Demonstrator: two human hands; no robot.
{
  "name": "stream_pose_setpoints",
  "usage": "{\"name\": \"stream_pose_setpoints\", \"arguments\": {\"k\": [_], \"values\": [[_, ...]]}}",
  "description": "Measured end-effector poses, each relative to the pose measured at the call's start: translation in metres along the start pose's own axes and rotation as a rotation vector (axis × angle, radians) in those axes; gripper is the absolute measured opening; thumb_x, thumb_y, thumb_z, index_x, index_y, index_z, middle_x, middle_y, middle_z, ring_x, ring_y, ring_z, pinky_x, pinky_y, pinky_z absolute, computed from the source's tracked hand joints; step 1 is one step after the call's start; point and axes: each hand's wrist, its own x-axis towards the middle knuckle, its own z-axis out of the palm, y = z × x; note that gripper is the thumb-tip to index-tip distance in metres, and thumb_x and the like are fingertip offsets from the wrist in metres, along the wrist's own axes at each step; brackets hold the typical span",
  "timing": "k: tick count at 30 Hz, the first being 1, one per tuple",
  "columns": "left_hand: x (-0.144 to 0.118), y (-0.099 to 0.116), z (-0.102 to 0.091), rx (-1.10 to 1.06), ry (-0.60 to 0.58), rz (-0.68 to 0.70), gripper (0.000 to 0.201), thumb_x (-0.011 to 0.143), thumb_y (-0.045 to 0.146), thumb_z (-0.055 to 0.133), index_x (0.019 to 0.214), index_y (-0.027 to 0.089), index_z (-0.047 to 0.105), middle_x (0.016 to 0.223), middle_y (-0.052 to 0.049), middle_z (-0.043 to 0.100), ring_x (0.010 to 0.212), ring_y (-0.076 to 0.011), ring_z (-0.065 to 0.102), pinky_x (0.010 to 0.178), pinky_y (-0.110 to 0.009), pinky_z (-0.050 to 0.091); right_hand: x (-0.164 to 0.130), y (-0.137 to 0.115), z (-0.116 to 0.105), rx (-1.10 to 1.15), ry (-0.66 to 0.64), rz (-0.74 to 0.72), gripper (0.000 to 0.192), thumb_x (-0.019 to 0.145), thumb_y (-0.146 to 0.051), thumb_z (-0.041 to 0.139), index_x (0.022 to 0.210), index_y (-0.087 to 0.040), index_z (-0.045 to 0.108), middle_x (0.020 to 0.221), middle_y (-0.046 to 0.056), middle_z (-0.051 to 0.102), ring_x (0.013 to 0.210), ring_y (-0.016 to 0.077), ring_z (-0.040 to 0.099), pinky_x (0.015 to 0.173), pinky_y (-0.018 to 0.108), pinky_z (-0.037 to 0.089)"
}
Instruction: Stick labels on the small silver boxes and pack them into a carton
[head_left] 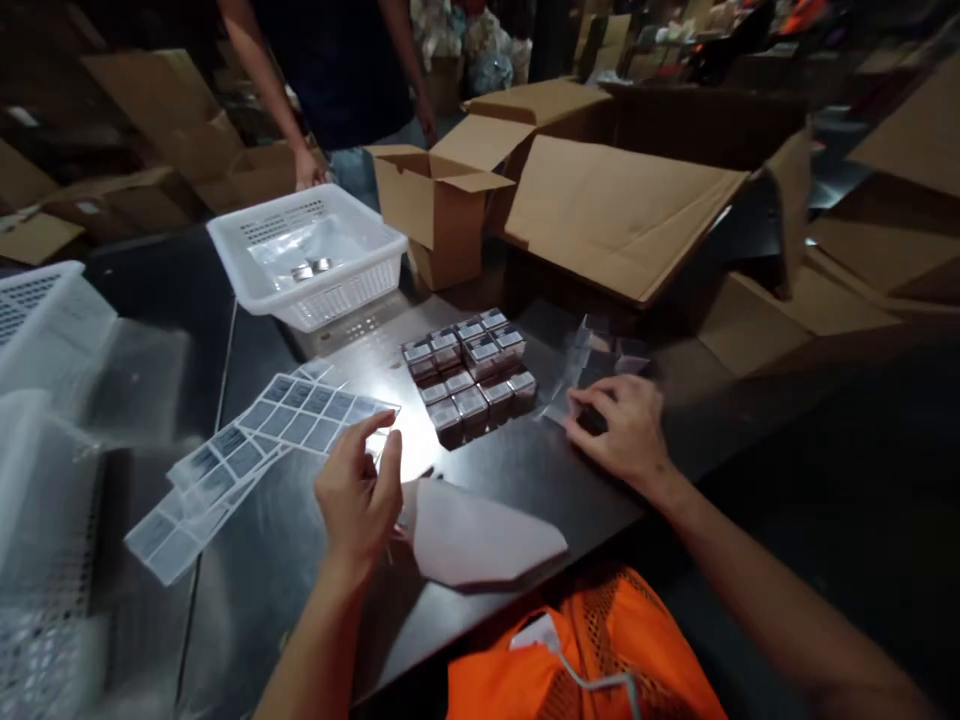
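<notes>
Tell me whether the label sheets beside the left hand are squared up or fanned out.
Fanned out: the label sheets overlap at offsets, their edges jutting past one another.

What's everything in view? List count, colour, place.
Table: one, grey, centre
Small boxes: about twelve, dark and silver, mid-table
Label sheets: several, grey, left of small boxes
White sheet: one, white, near table edge
Clear packs: count unclear, transparent, right
Basket: one, white, back left
Metal pieces: two, silver, in basket
Side baskets: two-plus, white, left edge
Cartons: several, brown, back and right
Co-worker: one, dark top, behind basket
Garment: one, orange, bottom
Left grip: one, bare, beside label sheets
Right grip: one, bare, at clear packs
</notes>
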Motion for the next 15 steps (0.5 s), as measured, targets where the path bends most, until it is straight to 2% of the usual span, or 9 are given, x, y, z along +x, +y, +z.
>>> {"name": "stream_pose_setpoints", "arguments": {"k": [3,5,6,8,10,11,13,15], "values": [[0.001,-0.002,0.004,0.058,0.139,0.029,0.025,0.096,0.035,0.055,0.108,0.020,0.070,0.098,-0.004,0.077,0.056,-0.0084,0.058,0.056,-0.022,0.043,0.014,-0.010,-0.003,-0.079,0.099,0.029,0.021,0.085,-0.031,0.070,0.102,-0.019,0.077,0.112,0.016,0.062,0.110,0.0372,0.053,0.093,0.057,0.043],[0.001,-0.001,0.006,0.068,0.170,0.055,0.024,0.097,0.033,0.053,0.107,0.019,0.069,0.098,-0.005,0.077,0.060,-0.0095,0.061,0.057,-0.022,0.044,0.025,-0.040,-0.011,0.087,0.100,-0.062,0.027,0.087,-0.030,0.070,0.111,-0.019,0.072,0.110,0.015,0.062,0.108,0.0341,0.056,0.095,0.054,0.045],[0.000,-0.001,0.008,0.068,0.170,0.066,0.024,0.097,0.032,0.052,0.108,0.019,0.069,0.097,-0.005,0.077,0.059,-0.0094,0.061,0.058,-0.022,0.044,0.029,-0.060,-0.016,0.228,0.056,-0.139,0.029,0.088,-0.030,0.071,0.115,-0.019,0.070,0.108,0.014,0.064,0.105,0.0312,0.058,0.095,0.051,0.047],[-0.003,0.001,0.009,0.045,0.158,0.081,0.023,0.098,0.031,0.051,0.109,0.018,0.067,0.097,-0.005,0.076,0.057,-0.0083,0.060,0.058,-0.022,0.044,0.035,-0.103,-0.021,0.562,-0.160,-0.324,0.037,0.090,-0.030,0.071,0.124,-0.020,0.063,0.112,0.012,0.066,0.106,0.0262,0.061,0.094,0.042,0.051],[-0.005,0.003,0.009,-0.008,0.152,0.094,0.024,0.100,0.032,0.049,0.111,0.018,0.065,0.097,-0.005,0.076,0.057,-0.0081,0.061,0.058,-0.021,0.045,0.040,-0.139,-0.019,0.775,-0.378,-0.453,0.049,0.085,-0.031,0.077,0.128,-0.016,0.059,0.114,0.012,0.068,0.103,0.0241,0.064,0.090,0.037,0.054],[-0.005,0.003,0.008,-0.036,0.152,0.097,0.025,0.100,0.033,0.047,0.112,0.018,0.064,0.096,-0.004,0.075,0.058,-0.0085,0.062,0.058,-0.021,0.045,0.042,-0.152,-0.016,0.834,-0.478,-0.466,0.050,0.085,-0.027,0.078,0.129,-0.014,0.058,0.111,0.011,0.070,0.099,0.0227,0.066,0.087,0.034,0.054],[-0.004,0.002,0.004,-0.042,0.150,0.069,0.030,0.102,0.037,0.043,0.114,0.018,0.063,0.088,-0.003,0.074,0.058,-0.0094,0.062,0.058,-0.021,0.044,0.047,-0.166,-0.008,0.898,-0.628,-0.391,0.047,0.085,-0.015,0.075,0.129,-0.014,0.059,0.097,0.006,0.074,0.087,0.0189,0.069,0.079,0.030,0.054],[0.000,0.001,-0.001,0.072,0.126,-0.002,0.036,0.102,0.040,0.038,0.116,0.018,0.064,0.072,0.000,0.070,0.053,-0.0106,0.059,0.056,-0.022,0.040,0.051,-0.166,-0.003,0.933,-0.692,-0.261,0.041,0.086,-0.010,0.073,0.125,-0.015,0.064,0.086,0.002,0.075,0.078,0.0161,0.070,0.075,0.026,0.052]]}}
